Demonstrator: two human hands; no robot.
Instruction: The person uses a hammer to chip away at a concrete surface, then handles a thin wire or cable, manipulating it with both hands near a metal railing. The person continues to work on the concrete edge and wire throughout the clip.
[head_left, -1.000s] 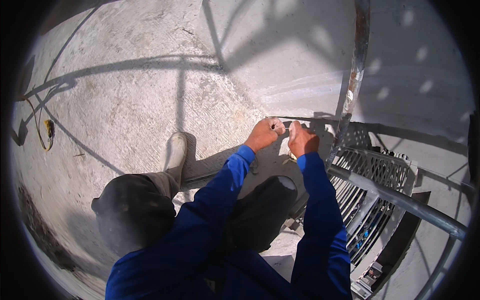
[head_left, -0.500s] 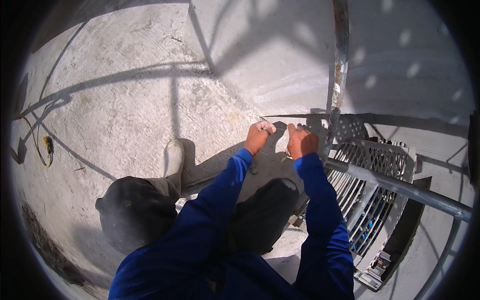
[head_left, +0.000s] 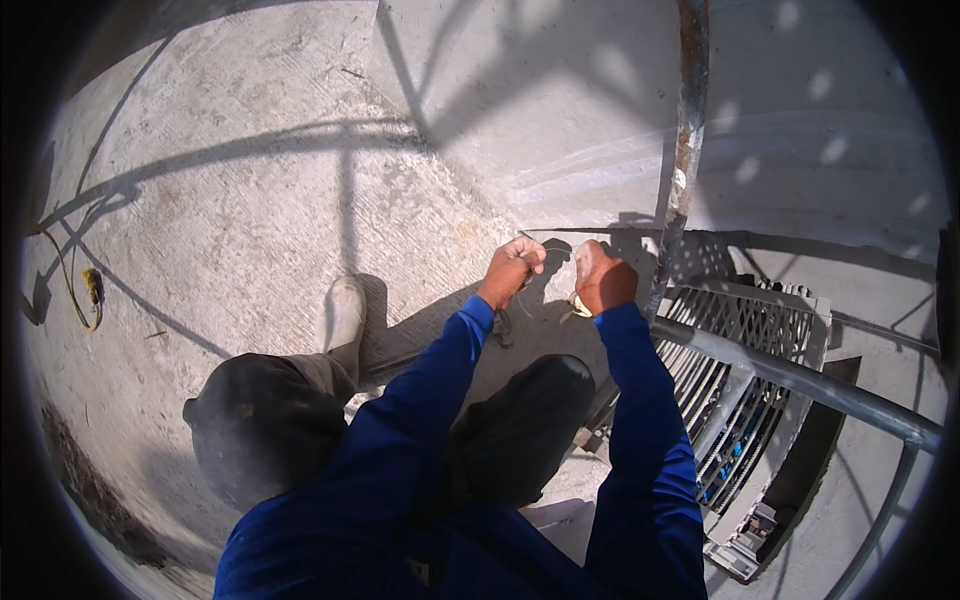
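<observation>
Both hands are out in front of me over the concrete ledge, pinching a thin string or wire [head_left: 560, 250]. My left hand [head_left: 508, 270] has its fingertips closed on it, and a fine strand dangles below that hand. My right hand [head_left: 603, 275] is closed on the other part, with the line bowed between the two. A small pale yellowish thing [head_left: 577, 309] shows just under my right hand; whether I hold it I cannot tell. My bent legs in dark trousers [head_left: 262, 425] are below, with one light boot [head_left: 342, 320] on the concrete floor [head_left: 220, 240].
A rusty upright pipe [head_left: 688, 130] stands just right of my hands, joining a horizontal metal rail [head_left: 800, 385]. Below lies a slatted metal stair or grating [head_left: 740, 330] beside a dark gap [head_left: 830, 410]. A yellow object on a cord [head_left: 93, 288] lies at left. A pale wall [head_left: 550, 120] rises ahead.
My left hand has shifted slightly left from my right one and turned a little. The line between them now curves, and a strand shows hanging under my left hand.
</observation>
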